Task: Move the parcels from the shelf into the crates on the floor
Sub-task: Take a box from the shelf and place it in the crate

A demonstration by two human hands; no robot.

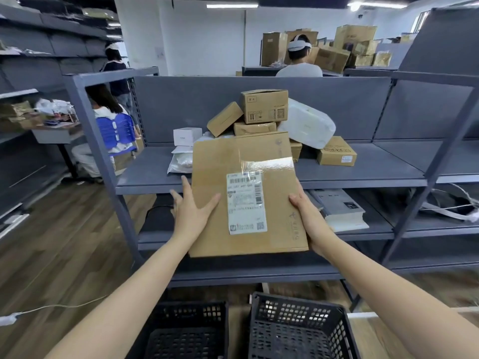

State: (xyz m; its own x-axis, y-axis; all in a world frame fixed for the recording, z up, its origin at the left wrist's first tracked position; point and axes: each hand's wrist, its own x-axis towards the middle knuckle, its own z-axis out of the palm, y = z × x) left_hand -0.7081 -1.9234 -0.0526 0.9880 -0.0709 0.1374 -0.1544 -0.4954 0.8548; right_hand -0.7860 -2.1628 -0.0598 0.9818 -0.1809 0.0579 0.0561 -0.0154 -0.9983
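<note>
We hold the flat parcel (pixel 223 164) before the shelf (pixel 363 174): left hand (pixel 193 211) at nine o'clock, fingers splayed straight against it; right hand (pixel 309 221) at three o'clock grips its edge; crates (pixel 298 307) at six.

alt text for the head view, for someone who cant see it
A flat cardboard parcel with a white shipping label is held between the person's left hand and right hand in front of a grey metal shelf. More boxes and white bags are piled on it, and two black crates sit on the floor below.
</note>
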